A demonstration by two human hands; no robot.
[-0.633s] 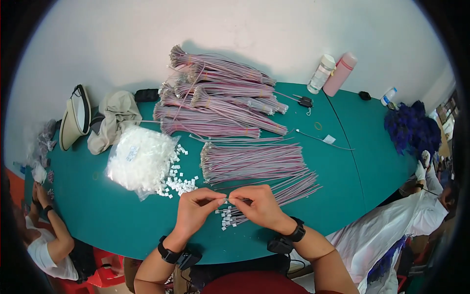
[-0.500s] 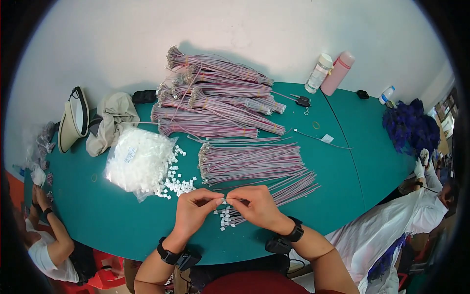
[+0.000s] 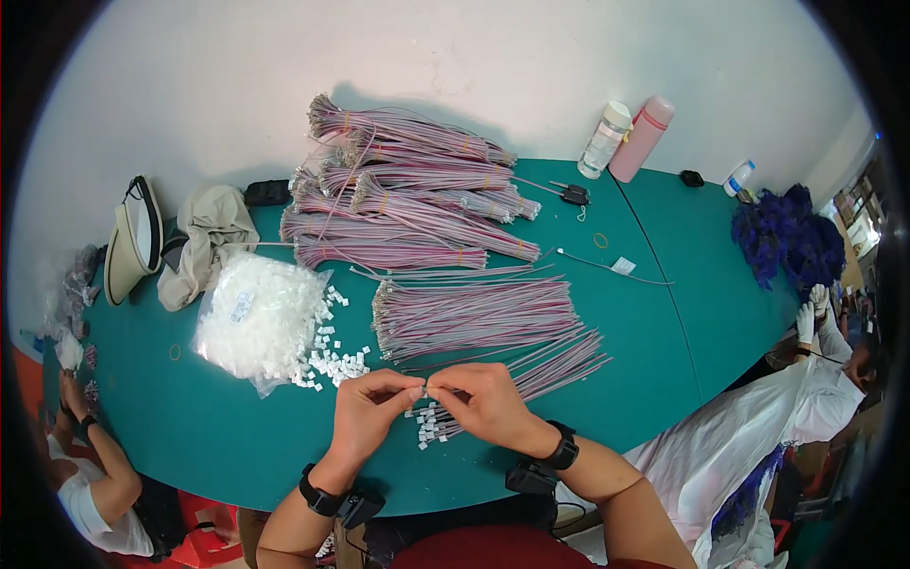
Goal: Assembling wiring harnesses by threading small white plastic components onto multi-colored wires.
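Observation:
My left hand (image 3: 372,410) and my right hand (image 3: 482,403) meet over the near edge of the green table (image 3: 209,427). Between their fingertips they pinch a small white connector (image 3: 419,391) on the end of a thin striped wire. Just below the hands lie finished wires with white connectors (image 3: 431,429). A loose fan of striped wire bundles (image 3: 474,318) lies just beyond my hands. To the left sit a clear bag of white connectors (image 3: 256,318) and spilled loose connectors (image 3: 332,365).
Tied wire bundles (image 3: 408,199) are stacked at the back. A white bottle (image 3: 604,140) and pink bottle (image 3: 642,138) stand far right. A hat (image 3: 128,237) and cloth (image 3: 209,237) lie far left. Other people sit at the left (image 3: 85,465) and right (image 3: 815,398).
My hands have stayed together at the same spot; only the fingers shift slightly on the connector.

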